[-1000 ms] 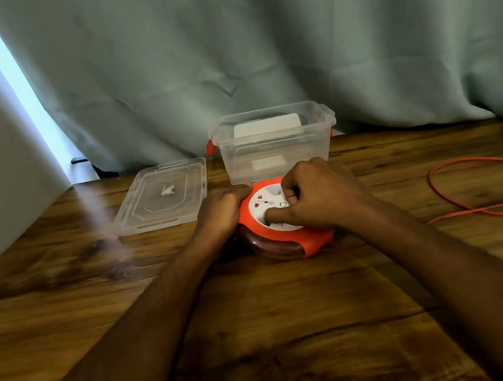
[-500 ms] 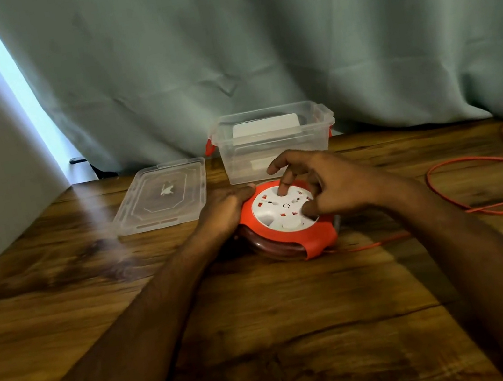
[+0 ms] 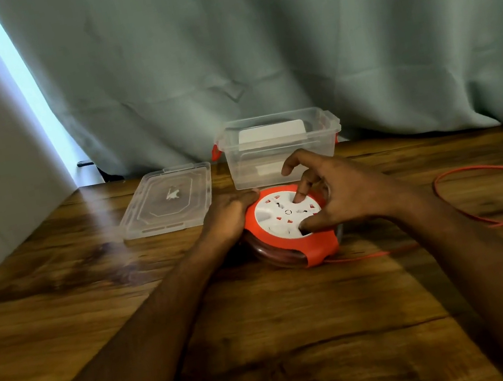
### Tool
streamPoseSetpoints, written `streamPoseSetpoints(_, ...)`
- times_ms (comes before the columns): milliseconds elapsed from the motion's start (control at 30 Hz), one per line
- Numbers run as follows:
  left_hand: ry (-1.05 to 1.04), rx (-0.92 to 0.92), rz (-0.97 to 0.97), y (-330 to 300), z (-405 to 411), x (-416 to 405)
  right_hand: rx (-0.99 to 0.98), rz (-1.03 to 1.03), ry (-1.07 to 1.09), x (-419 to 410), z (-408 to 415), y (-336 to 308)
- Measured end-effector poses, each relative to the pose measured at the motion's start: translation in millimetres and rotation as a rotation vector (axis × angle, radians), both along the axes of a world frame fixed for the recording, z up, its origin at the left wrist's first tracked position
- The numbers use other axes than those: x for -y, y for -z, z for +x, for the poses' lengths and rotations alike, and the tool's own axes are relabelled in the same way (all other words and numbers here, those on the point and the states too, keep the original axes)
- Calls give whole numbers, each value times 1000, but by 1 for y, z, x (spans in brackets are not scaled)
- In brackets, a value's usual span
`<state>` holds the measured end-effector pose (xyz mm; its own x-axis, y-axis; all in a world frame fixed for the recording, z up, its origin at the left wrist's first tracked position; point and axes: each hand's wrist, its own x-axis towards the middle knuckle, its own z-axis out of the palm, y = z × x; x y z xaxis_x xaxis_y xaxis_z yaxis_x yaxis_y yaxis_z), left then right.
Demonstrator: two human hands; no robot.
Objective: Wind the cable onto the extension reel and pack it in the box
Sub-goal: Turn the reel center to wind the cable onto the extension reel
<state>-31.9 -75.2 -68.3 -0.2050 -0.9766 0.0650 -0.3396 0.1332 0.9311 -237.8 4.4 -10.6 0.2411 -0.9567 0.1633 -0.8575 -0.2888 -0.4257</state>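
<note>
An orange extension reel [image 3: 286, 241] with a white socket face lies flat on the wooden table. My left hand [image 3: 230, 214] grips its left rim, fingers curled over the edge. My right hand [image 3: 331, 193] rests on the white face, a bent finger pressed into it near the centre and the thumb on its near edge. The orange cable [image 3: 490, 215] leaves the reel's near right side and loops loose across the table to the right. The clear plastic box [image 3: 279, 148] with orange latches stands open just behind the reel.
The box's clear lid [image 3: 168, 201] lies flat to the left of the box. A grey-green curtain [image 3: 252, 49] hangs behind the table. More cable runs off the right edge of view.
My right hand has swung round on the reel's face, from covering it with a fist to fingers spread at its right side. The left hand has kept its hold on the rim.
</note>
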Motion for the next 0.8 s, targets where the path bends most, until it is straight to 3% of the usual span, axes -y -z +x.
streamPoseSetpoints(300, -14, -19, -17, 0, 1, -2, -146, -117, 116, 3, 16, 10)
streamPoseSetpoints(700, 0, -21, -24, 0, 2, -3, -128, -186, 284, 10, 36, 23)
streamPoseSetpoints(800, 19, -23, -32, 0, 2, -3, -121, -221, 222, 9, 38, 21)
